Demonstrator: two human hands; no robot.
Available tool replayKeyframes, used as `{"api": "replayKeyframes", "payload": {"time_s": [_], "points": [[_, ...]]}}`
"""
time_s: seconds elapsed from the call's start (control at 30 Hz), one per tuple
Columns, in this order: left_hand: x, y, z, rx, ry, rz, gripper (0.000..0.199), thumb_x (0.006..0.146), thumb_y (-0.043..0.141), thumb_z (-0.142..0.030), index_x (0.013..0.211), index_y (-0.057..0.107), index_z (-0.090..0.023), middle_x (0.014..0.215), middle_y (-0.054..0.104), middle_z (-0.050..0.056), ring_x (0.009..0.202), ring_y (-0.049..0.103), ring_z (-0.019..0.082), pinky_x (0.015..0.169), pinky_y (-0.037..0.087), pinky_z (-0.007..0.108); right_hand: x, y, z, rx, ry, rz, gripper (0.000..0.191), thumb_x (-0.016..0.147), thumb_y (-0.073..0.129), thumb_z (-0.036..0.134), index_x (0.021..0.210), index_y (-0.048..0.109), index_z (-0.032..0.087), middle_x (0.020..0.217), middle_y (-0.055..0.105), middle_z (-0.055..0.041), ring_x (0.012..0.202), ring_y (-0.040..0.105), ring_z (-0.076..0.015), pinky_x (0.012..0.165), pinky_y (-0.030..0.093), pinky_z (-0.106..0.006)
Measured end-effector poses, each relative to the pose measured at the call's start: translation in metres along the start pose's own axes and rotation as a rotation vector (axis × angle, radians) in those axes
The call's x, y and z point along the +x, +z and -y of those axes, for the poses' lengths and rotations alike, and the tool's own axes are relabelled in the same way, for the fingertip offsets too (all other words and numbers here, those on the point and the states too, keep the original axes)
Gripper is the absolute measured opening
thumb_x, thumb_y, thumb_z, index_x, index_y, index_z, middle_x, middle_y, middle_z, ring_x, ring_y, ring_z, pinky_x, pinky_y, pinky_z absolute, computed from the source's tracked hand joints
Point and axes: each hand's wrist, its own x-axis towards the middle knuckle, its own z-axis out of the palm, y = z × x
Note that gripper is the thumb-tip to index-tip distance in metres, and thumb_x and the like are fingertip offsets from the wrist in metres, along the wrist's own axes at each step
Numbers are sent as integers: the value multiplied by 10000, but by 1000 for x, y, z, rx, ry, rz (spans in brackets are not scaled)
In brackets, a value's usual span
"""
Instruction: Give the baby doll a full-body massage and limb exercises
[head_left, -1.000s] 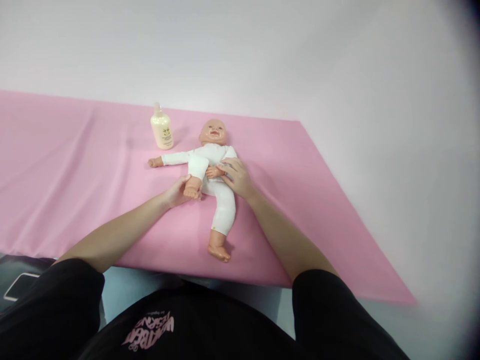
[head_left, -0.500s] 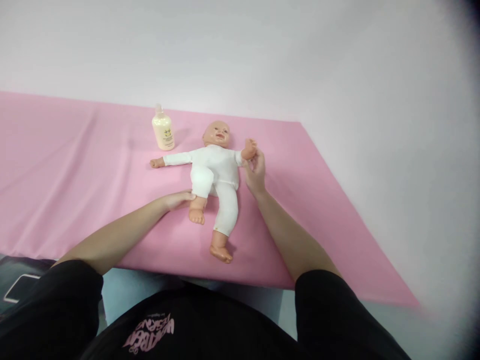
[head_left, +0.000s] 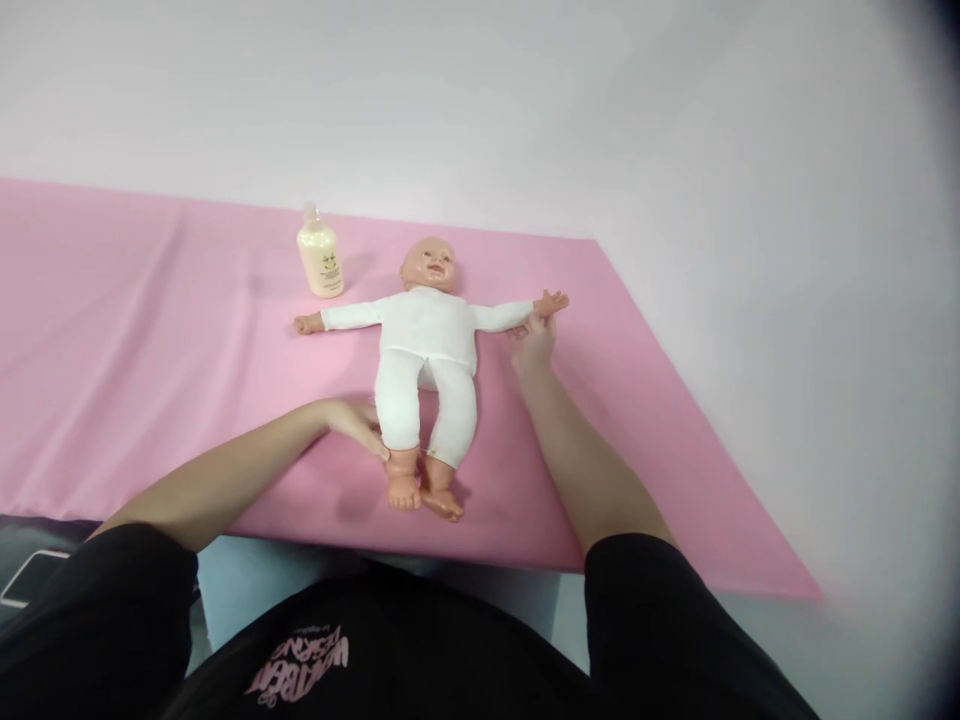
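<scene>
1 doll (head_left: pixel 427 325) lies face up on the cloth (head_left: pixel 637 450), arms spread, head toward the far edge. The left hand (head_left: pixel 355 422) has its thumb against 1 ankle; its fingers are partly hidden, so I cannot tell its grip. The right hand (head_left: pixel 534 346) holds 1 wrist in curled fingers. 1 bottle (head_left: pixel 320 262) stands beyond the other arm.

Bright — right edge perhaps blurry

Doll (head_left: pixel 427 325) and upright bottle (head_left: pixel 321 262) on a pink-covered, probably cloth-draped table (head_left: pixel 690 500).
</scene>
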Motion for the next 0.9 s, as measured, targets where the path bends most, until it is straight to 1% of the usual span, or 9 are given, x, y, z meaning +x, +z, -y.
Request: {"api": "replayKeyframes", "payload": {"time_s": [0.1, 0.23, 0.33, 0.4, 0.47, 0.6, 0.7, 0.77, 0.9], "points": [[-2, -4, 0, 214, -35, 66, 532, 599, 958, -306, 1090, 794, -183, 1118, 769, 122, 1130, 692, 362, 1008, 559, 449, 3, 0, 3, 68, 115, -82, 708, 866, 482, 258, 1552, 321, 322, 1459, 527, -86, 1034, 686, -119, 923, 607, -345], [-1, -12, 3, 14, -3, 53, 718, 626, 903, -635, 1123, 738, -143, 1066, 763, 178, 1061, 717, 361, 906, 580, 427, 5, 1, 9, 120, 189, -106, 673, 873, 456, 212, 1530, 357, 318, 1419, 557, -65, 1003, 686, -87, 906, 604, -288], [4, -19, 6, -72, 39, 44, 759, 661, 817, -762, 1067, 712, -130, 946, 768, 168, 1007, 738, 337, 868, 583, 400, 9, 0, 11, 175, 241, -116, 635, 897, 460, 204, 1518, 388, 315, 1393, 576, -50, 982, 684, -71, 925, 598, -275], [6, -25, 8, -104, 48, -35, 719, 720, 784, -743, 1082, 694, -128, 927, 773, 153, 1004, 746, 324, 881, 584, 400, 12, 0, 11, 210, 282, -141, 601, 914, 480, 215, 1501, 407, 320, 1358, 598, -40, 965, 686, -71, 928, 599, -277], [7, -29, 9, -115, 31, -151, 675, 756, 807, -652, 1147, 669, -121, 998, 779, 156, 1043, 742, 311, 925, 579, 396, 14, 0, 11, 232, 306, -149, 555, 916, 511, 223, 1457, 448, 329, 1298, 628, -19, 953, 690, -71, 929, 601, -273], [6, -30, 9, -91, -24, -310, 761, 682, 927, -502, 1263, 620, -118, 1148, 763, 163, 1112, 722, 290, 967, 570, 366, 13, 1, 14, 306, 326, -140, 406, 902, 550, 201, 1294, 563, 306, 1136, 678, 10, 920, 696, -73, 909, 607, -255], [6, -27, 7, -56, -53, -352, 809, 624, 962, -501, 1260, 623, -134, 1137, 767, 133, 1078, 727, 267, 913, 583, 334, 9, 3, 19, 375, 351, -155, 340, 919, 529, 198, 1240, 580, 297, 1083, 687, 17, 902, 696, -76, 883, 615, -257], [4, -26, 2, -19, -67, -356, 810, 594, 967, -536, 1232, 645, -156, 1128, 768, 106, 1062, 727, 249, 883, 584, 306, 8, 3, 22, 398, 362, -150, 286, 944, 522, 251, 1221, 583, 288, 1079, 686, 15, 894, 693, -76, 879, 615, -261], [-10, -34, -18, 178, -162, -331, 679, 601, 926, -625, 1067, 720, -176, 1012, 775, 80, 957, 727, 234, 818, 574, 289, 9, 2, 24, 401, 348, -133, 260, 979, 522, 419, 1186, 571, 270, 1096, 664, 10, 886, 683, -72, 865, 611, -256]]}}
